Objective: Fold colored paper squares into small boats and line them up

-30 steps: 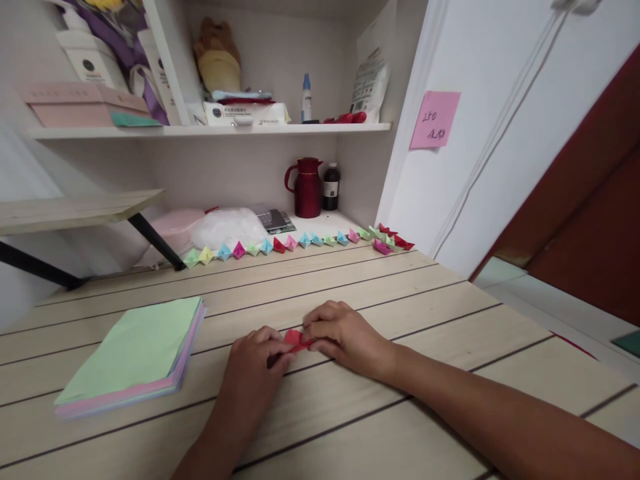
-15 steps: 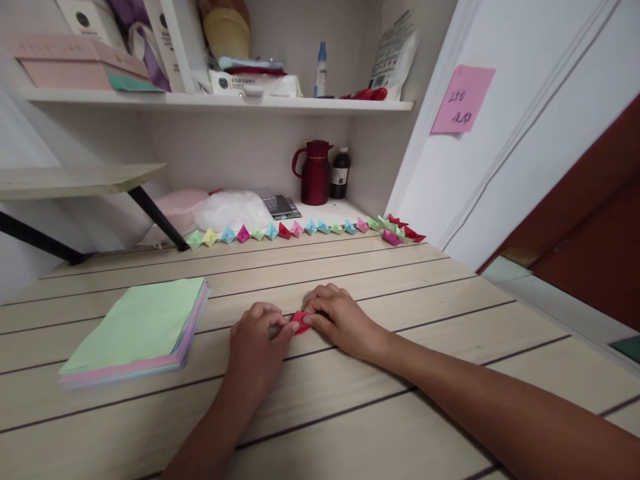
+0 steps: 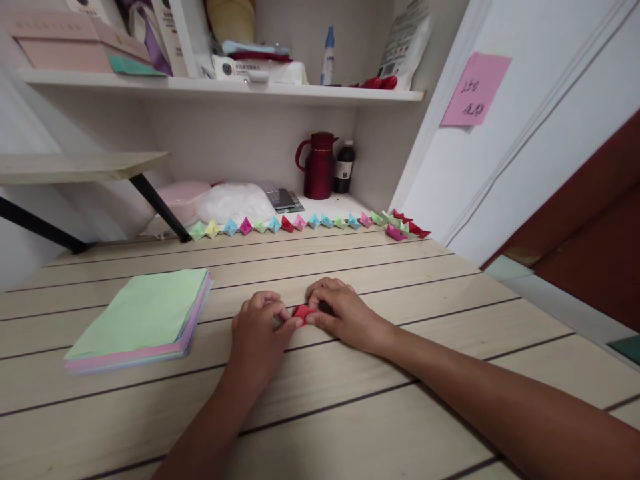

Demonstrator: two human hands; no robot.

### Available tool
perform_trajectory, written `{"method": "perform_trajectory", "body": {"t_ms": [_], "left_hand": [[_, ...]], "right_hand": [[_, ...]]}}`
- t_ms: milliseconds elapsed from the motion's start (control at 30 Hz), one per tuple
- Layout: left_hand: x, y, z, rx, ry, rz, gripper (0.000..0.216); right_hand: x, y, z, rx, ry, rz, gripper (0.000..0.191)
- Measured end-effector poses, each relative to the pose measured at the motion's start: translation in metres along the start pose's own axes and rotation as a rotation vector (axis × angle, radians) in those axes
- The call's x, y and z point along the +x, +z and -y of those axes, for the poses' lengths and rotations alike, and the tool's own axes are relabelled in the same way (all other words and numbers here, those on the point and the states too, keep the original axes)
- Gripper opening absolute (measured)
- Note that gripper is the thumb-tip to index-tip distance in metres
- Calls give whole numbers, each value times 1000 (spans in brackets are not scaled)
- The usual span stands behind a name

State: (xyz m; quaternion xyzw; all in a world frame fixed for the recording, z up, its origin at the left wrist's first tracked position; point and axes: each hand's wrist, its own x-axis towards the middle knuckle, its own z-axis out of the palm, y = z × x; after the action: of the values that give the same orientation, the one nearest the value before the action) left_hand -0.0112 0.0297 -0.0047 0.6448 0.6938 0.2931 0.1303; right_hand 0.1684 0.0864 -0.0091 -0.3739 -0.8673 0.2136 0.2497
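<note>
A small folded piece of red paper [image 3: 303,313] sits between my hands, just above the middle of the wooden table. My left hand [image 3: 263,327] pinches its left edge between thumb and fingers. From the other side, my right hand [image 3: 342,312] grips the right edge with thumb and curled fingers. Parts of the paper are hidden under the fingertips. To the left of my hands lies a stack of coloured paper sheets [image 3: 143,313], a light green one on top. Along the table's far edge runs a row of small folded paper boats [image 3: 274,224] in several colours.
Behind the row stand a dark red jug [image 3: 319,167] and a dark bottle [image 3: 344,168], beside a white plastic bag [image 3: 235,203]. A small raised wooden shelf [image 3: 80,167] on black legs is at the left. A loaded white shelf [image 3: 225,87] hangs above.
The view has shifted slightly, so everything sits a little differently in the picture. Both hands keep hold of the red paper, with fingers slightly shifted around it.
</note>
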Motion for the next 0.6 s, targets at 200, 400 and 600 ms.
{"method": "perform_trajectory", "body": {"t_ms": [200, 400, 600], "left_hand": [[1, -4, 0, 24, 34, 30, 24], [-1, 0, -3, 126, 55, 8, 15], [-2, 3, -7, 148, 53, -1, 17]], "right_hand": [[3, 2, 0, 3, 28, -22, 11], [2, 4, 0, -54, -5, -32, 12], [1, 2, 3, -65, 12, -20, 12]]}}
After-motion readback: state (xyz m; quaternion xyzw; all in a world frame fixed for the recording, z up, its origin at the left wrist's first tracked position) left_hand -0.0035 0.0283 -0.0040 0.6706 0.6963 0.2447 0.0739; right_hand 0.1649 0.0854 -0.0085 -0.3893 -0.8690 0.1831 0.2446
